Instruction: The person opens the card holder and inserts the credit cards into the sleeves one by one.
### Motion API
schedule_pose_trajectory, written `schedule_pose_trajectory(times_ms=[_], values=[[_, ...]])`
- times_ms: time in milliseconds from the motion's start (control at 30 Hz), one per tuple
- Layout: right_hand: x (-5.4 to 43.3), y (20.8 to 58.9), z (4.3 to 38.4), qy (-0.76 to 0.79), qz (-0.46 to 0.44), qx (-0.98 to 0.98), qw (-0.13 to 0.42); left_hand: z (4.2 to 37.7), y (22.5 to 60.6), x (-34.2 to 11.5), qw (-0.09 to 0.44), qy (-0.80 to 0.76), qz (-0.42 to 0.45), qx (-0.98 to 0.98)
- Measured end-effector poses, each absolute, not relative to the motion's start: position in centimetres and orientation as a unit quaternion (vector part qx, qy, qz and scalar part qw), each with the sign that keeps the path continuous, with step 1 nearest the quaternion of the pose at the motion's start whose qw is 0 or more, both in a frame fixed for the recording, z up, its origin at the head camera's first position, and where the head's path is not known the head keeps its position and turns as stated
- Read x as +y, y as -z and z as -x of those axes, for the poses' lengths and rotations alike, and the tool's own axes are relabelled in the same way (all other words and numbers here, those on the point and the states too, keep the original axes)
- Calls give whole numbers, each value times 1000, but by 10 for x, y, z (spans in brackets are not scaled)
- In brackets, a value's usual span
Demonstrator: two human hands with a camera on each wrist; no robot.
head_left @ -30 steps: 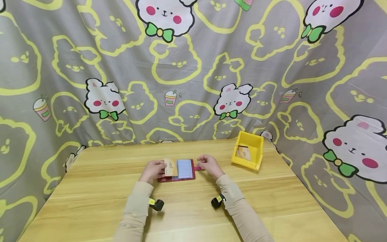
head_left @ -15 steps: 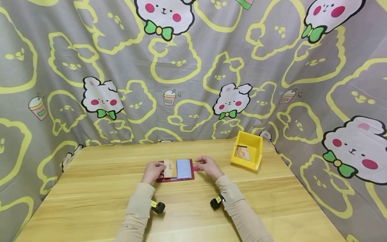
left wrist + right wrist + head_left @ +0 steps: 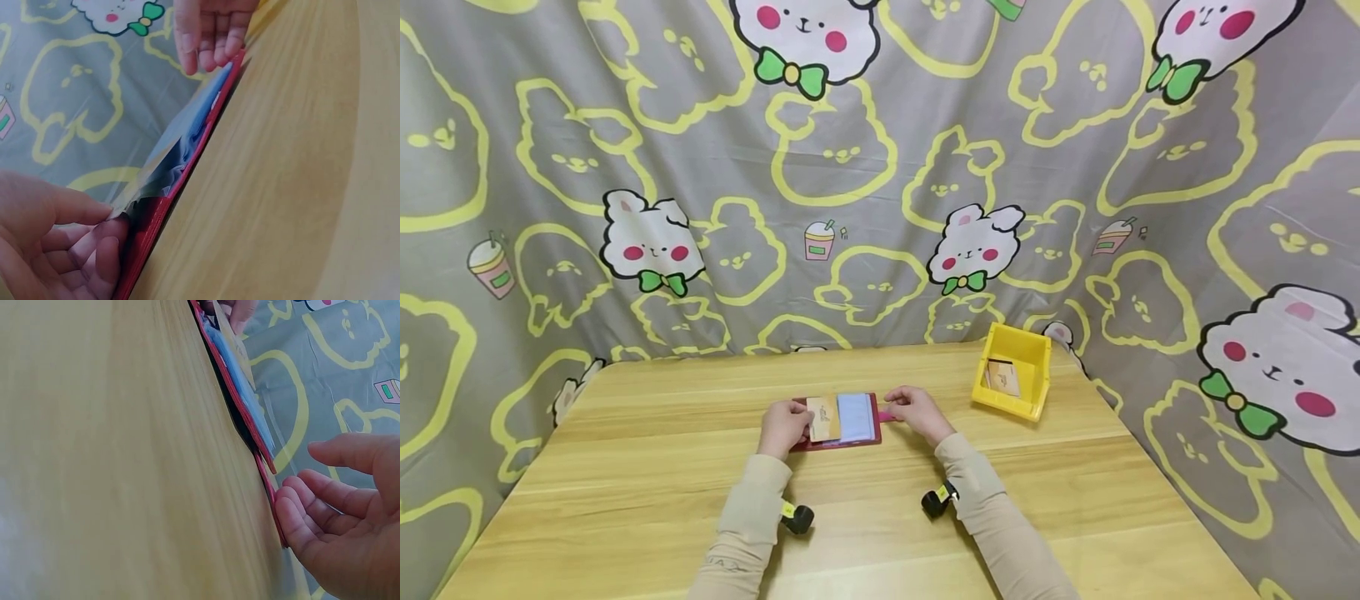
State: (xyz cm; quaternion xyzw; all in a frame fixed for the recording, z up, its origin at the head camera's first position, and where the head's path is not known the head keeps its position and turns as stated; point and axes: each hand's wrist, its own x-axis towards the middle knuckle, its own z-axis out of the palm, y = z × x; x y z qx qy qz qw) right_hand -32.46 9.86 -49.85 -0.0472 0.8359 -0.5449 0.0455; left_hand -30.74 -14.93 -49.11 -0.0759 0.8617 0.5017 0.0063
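The red card holder (image 3: 877, 422) lies on the tabletop (image 3: 625, 467) toward its far edge, about midway between the left and right edges, pale blue sleeves (image 3: 856, 418) showing. Over the holder's left part, the left hand (image 3: 784, 427) pinches a tan card (image 3: 824, 418) between thumb and finger. At the right side, the right hand (image 3: 917, 412) keeps its thumb apart from its fingers, fingertips at the pink strap (image 3: 887, 415); whether they press it is hard to tell. A yellow bin (image 3: 1011, 407) with a card (image 3: 1003, 378) inside stands near the tabletop's far right corner.
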Motion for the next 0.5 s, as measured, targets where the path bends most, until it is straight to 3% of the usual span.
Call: schedule_pose_trajectory(times_ms=[500], values=[[97,496,322,543,40,838,39,304,488,-141,-7,-438,47,897]])
